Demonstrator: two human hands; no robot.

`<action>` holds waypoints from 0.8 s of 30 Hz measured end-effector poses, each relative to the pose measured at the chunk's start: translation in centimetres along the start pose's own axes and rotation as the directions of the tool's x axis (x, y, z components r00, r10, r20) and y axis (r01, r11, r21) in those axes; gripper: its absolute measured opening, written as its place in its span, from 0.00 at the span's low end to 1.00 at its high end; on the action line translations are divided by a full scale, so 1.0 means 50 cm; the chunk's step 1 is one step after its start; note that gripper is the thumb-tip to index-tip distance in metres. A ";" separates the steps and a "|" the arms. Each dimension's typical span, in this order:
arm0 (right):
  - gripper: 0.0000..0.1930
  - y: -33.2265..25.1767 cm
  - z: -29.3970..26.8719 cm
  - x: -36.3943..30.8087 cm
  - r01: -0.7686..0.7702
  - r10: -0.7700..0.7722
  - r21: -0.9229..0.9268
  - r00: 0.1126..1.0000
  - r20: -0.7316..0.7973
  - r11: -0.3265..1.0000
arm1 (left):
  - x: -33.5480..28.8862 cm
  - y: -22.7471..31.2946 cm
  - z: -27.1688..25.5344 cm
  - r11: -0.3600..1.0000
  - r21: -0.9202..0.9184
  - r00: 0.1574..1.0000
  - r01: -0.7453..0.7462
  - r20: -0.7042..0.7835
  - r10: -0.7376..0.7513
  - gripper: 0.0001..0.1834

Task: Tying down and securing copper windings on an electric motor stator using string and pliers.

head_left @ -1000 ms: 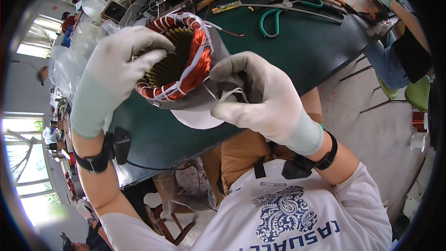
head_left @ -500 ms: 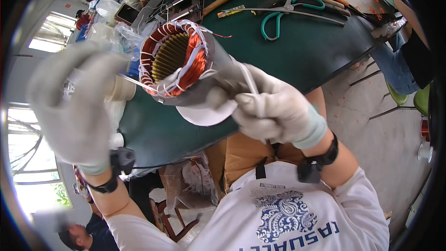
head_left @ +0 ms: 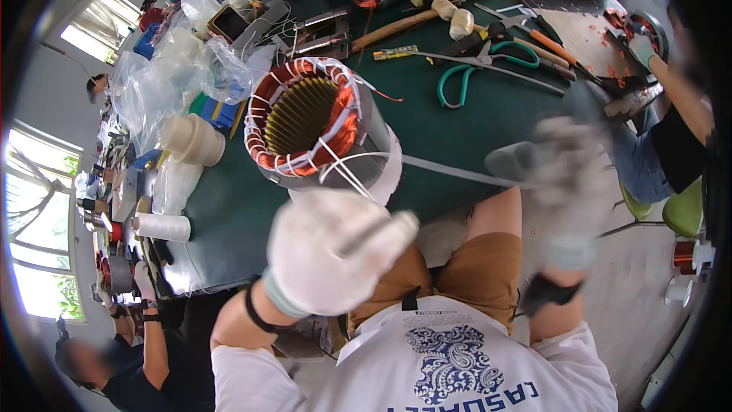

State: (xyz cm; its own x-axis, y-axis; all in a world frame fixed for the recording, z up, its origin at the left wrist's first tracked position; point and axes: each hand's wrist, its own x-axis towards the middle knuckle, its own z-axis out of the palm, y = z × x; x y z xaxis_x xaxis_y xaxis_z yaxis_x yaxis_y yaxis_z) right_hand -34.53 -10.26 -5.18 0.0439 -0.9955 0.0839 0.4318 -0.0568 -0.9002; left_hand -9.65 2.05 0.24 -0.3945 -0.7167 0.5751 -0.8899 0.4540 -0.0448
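The motor core (head_left: 324, 123) stands tilted on the table's near side, its open end facing up, with copper windings (head_left: 348, 128) bound in white around the rim. In the last second the hands have left its sides: the left, which was at the bore and then out to the left, is now just in front of the core, and the right has swung out well to the right. That leaves the bore uncovered and a white strip (head_left: 457, 171) drawn straight from the near rim, so the lacing looks to be at a pulling-through moment. The right hand (head_left: 564, 164) appears to grip that strip (it is badly blurred, so its fingers are unclear). The left hand (head_left: 335, 252) is loosely curled, near loose strands; I cannot tell whether it holds any. Farther out on the dark green table (head_left: 232, 233) lie green-handled scissors (head_left: 485, 59) and a wooden-handled mallet (head_left: 396, 30), with clear plastic bags (head_left: 133, 84) and a white thread spool (head_left: 162, 226) to the left. Another person's gloved hand (head_left: 642, 49) works at the far right; someone in dark clothing (head_left: 152, 370) sits at the near left, below bright windows (head_left: 47, 217).
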 end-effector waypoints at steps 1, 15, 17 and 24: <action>0.12 0.005 0.076 -0.004 -0.148 0.189 -0.141 0.915 0.356 0.979 | -0.019 0.004 0.018 0.989 -0.137 0.998 0.054 0.037 -0.050 0.18; 0.14 0.141 0.213 -0.067 -0.173 0.033 0.095 0.618 0.786 0.980 | -0.047 -0.136 0.024 0.979 0.043 0.962 0.198 -0.201 -0.186 0.19; 0.13 0.149 0.211 -0.052 -0.133 0.055 0.026 0.571 0.819 0.991 | -0.050 -0.138 0.015 0.976 0.044 0.971 0.216 -0.120 -0.209 0.27; 0.05 0.183 0.213 -0.083 0.244 -0.179 0.009 0.686 0.705 0.970 | 0.006 -0.111 0.032 0.917 0.066 0.916 0.393 -0.109 -0.385 0.16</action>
State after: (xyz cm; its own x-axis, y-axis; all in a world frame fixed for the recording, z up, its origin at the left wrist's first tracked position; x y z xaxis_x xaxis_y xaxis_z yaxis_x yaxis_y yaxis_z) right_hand -21.15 -5.84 -9.21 0.5884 -0.6192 0.5201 0.4376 -0.2970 -0.8487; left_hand -5.21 -1.52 -0.63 0.0060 -0.7737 0.6335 -0.9863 0.1000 0.1314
